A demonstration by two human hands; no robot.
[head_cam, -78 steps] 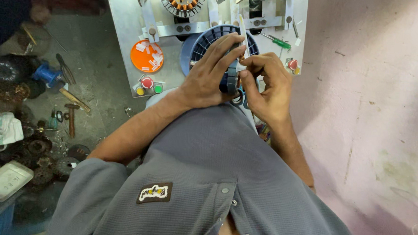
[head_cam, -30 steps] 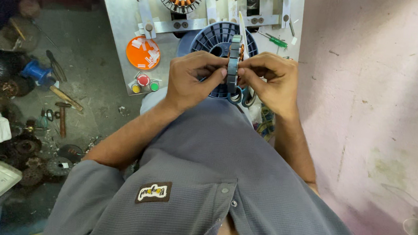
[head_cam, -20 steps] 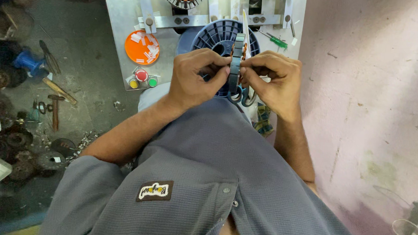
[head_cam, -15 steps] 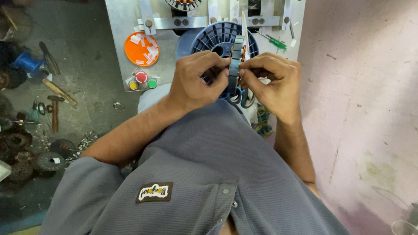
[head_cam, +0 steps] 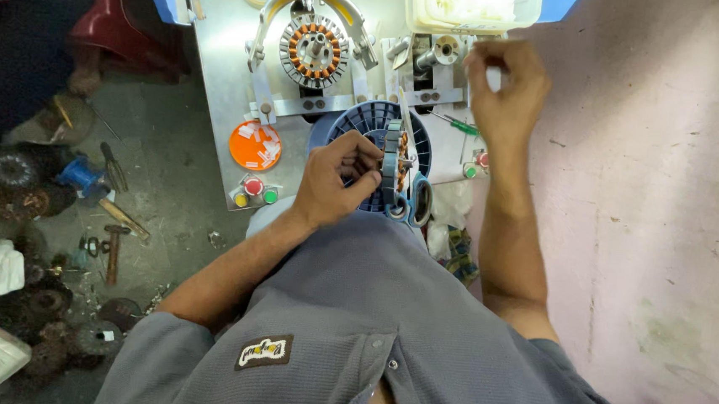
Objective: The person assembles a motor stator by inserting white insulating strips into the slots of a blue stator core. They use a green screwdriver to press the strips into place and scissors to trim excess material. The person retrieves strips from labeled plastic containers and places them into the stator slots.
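My left hand [head_cam: 334,179] grips a round stator core [head_cam: 392,164], held on edge over a blue ribbed spool [head_cam: 365,122]. My right hand [head_cam: 507,86] is raised up and away, fingers pinched together on a thin white strand [head_cam: 405,125] that runs down to the stator. Blue-handled scissors [head_cam: 417,199] lie just under the stator. A wound stator with copper coils [head_cam: 314,49] sits clamped in a fixture on the grey metal bench [head_cam: 219,99] farther back.
An orange disc with white scraps [head_cam: 255,145] and three coloured push buttons [head_cam: 256,191] sit at the bench's left front. A white tub [head_cam: 474,3] stands at the back. Old motor parts and tools litter the floor at left [head_cam: 41,289]. A pink wall [head_cam: 654,206] rises on the right.
My right hand has let go of the stator and swung up and right, drawing the strand out. My left hand keeps the stator in place.
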